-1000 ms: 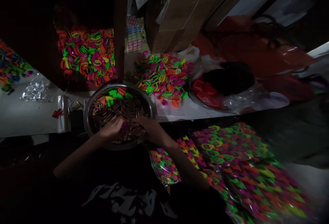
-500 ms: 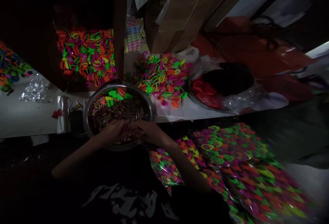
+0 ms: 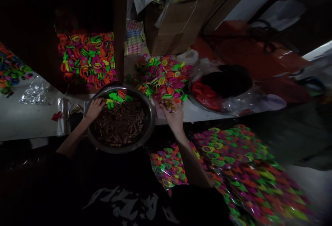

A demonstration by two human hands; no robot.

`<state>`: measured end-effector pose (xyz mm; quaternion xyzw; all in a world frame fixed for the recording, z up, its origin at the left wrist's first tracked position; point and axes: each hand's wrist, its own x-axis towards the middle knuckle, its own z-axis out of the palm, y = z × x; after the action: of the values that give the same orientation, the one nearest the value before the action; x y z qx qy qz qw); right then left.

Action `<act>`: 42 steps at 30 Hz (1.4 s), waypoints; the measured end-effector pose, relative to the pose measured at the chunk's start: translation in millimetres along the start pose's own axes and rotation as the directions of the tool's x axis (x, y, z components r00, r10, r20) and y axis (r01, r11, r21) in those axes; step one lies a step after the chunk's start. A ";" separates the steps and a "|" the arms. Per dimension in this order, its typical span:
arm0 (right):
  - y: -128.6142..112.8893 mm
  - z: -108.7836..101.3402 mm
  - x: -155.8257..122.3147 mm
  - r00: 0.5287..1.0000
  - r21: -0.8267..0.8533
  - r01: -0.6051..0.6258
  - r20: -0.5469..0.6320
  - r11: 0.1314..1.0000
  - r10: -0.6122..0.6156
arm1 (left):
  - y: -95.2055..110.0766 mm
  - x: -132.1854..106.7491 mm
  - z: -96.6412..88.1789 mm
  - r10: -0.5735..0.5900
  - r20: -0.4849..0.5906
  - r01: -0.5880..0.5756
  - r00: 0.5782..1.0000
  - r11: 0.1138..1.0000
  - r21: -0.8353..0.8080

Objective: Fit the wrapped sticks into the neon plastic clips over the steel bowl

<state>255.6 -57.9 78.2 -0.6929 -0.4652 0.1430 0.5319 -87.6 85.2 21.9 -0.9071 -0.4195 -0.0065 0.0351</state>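
Note:
A round metal bowl (image 3: 151, 124) holds a heap of small brown wrapped sticks (image 3: 120, 124), which look like candies. Several green toy watches (image 3: 114, 97) and an orange one lie on the heap at its far side. My left hand (image 3: 95, 109) rests over the bowl's left rim, fingers stretched toward the pieces there; what lies under the fingertips is hidden. To the right of the bowl, my right hand (image 3: 174, 116) is closed round a small bunch of yellow-brown wrapped candies (image 3: 169, 105), at the near edge of a pile of bright toy watches (image 3: 166, 75).
A cardboard box (image 3: 89, 58) of toy watches stands behind the bowl. Another carton (image 3: 178, 25) is at the back. Right of the pile sits a basin with a red bag (image 3: 206, 96). Bagged toys (image 3: 233, 150) lie lower right; clear bags (image 3: 62, 117) lie left.
Both hands were together over the near part of the bowl. My left hand has moved to the far left rim; my right has gone right, out of the bowl, with a bunch of candies.

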 end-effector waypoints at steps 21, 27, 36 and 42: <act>-5.1 45.6 -56.2 0.768 -0.011 0.114 0.636 0.993 -0.081 | -1.2 6.4 -14.1 -0.244 -0.083 0.232 0.966 0.964 -0.129; -14.8 49.5 -60.2 0.685 0.040 0.178 0.712 0.983 -0.153 | 38.8 -12.7 -39.0 -0.289 0.097 0.234 0.953 0.487 -0.841; -42.1 46.0 -63.2 0.773 0.260 0.171 0.563 0.950 -0.293 | 107.5 -41.5 -90.8 -0.102 0.099 0.126 0.990 0.302 -0.945; -64.2 28.5 -64.5 0.807 0.293 0.183 0.500 0.938 -0.314 | 114.0 -53.9 -108.4 -0.049 -0.233 -0.152 0.971 0.627 -0.764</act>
<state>170.3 -91.9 103.7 -0.4907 -0.6630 0.3136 0.4705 -33.8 -36.8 121.2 -0.8376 -0.3424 -0.2914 -0.3104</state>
